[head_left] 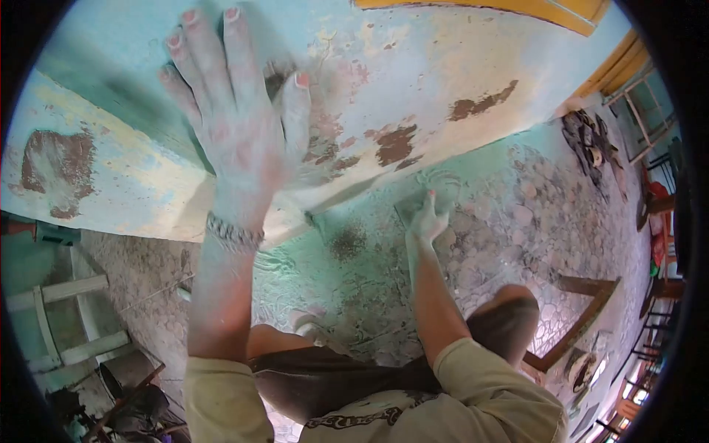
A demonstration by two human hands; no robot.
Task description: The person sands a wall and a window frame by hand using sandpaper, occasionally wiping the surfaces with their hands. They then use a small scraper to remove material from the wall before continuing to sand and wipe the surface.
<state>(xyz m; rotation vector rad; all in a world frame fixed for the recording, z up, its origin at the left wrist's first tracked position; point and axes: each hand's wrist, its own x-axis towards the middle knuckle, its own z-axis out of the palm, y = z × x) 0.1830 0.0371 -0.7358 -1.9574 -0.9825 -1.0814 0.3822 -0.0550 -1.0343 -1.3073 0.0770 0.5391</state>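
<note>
My left hand (240, 133), coated in pale dust, lies flat with fingers spread on the light blue painted wall (436, 66), close to its corner. A braided bracelet (234, 233) circles that wrist. Around the hand the paint is worn, with brown bare patches (396, 145) to its right. Low down by the foot of the wall, my right hand (428, 220) is closed with the thumb up, above the dusty floor (362, 288). A flat greyish shape shows beside its fingers, but what it grips cannot be made out.
A yellow wooden frame (517, 9) borders the wall above. Several sandals or shoes (594, 148) lie at the right. A wooden frame (583, 325) stands near my right knee, and a pale wooden rack (70, 295) is at the left. Dark clutter (136, 406) fills the lower left.
</note>
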